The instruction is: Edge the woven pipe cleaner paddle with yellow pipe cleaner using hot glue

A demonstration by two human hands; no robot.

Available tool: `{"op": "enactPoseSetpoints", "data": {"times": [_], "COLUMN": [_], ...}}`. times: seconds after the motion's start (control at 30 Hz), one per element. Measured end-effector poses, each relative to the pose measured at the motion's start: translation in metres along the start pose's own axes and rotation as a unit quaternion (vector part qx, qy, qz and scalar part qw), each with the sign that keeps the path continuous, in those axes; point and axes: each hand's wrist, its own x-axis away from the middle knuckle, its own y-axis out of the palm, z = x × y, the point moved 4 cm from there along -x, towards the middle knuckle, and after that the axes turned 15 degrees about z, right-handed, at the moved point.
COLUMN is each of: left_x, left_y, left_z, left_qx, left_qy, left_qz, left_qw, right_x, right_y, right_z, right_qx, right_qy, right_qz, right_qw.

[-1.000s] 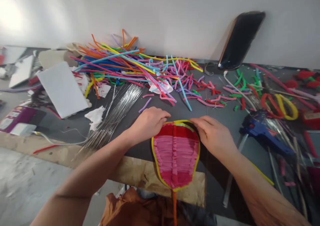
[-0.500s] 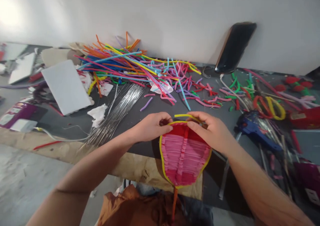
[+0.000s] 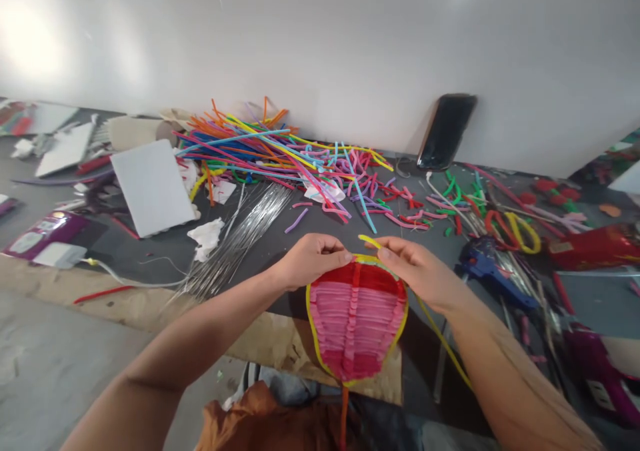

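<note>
A petal-shaped piece [image 3: 333, 324] made of pink and red pipe cleaners, edged in yellow, hangs between my hands with an orange stem [image 3: 345, 404] below. My left hand [image 3: 317, 259] pinches its upper left edge between thumb and fingers. At the upper right edge, my right hand [image 3: 423, 268] is closed on a yellow pipe cleaner [image 3: 445, 346]. One short end pokes out above my right fingertips and the long part trails down past the wrist. Along the top rim between the hands runs a pale strip.
Behind lies a heap of coloured pipe cleaners [image 3: 250, 148] beside silver wires [image 3: 250, 231]. A white board [image 3: 153, 188] is at the left. On the right are a blue glue gun [image 3: 493, 271] and a phone [image 3: 447, 131] leaning on the wall. Cut bits are scattered about.
The camera view has tilted upward. The yellow pipe cleaner's long part now shows trailing below my right hand, and the petal's top edge looks less covered by yellow. Both hands keep their pinch.
</note>
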Motion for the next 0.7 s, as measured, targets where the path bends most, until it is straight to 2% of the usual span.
{"op": "enactPoseSetpoints", "data": {"times": [0.1,0.27,0.4,0.6,0.7], "left_x": [-0.001,-0.003,0.000,-0.001,-0.002], "left_y": [-0.003,-0.002,0.002,0.000,0.001], "left_z": [0.000,0.001,0.001,-0.001,-0.001], "left_qx": [-0.011,-0.017,-0.032,-0.028,-0.034], "left_qy": [-0.011,-0.017,-0.026,-0.031,-0.022], "left_qz": [0.009,-0.008,-0.034,-0.022,-0.020], "left_qw": [1.000,1.000,0.999,0.999,0.999], "right_x": [0.003,0.002,0.002,0.006,0.006], "right_y": [-0.007,-0.007,-0.002,0.005,0.008], "right_z": [0.009,0.016,0.016,0.017,0.020], "right_qx": [-0.027,-0.010,-0.013,-0.051,-0.045], "right_qy": [0.044,0.021,0.018,0.030,0.026], "right_qz": [0.002,0.032,0.018,-0.010,0.010], "right_qw": [0.999,0.999,1.000,0.998,0.999]}}
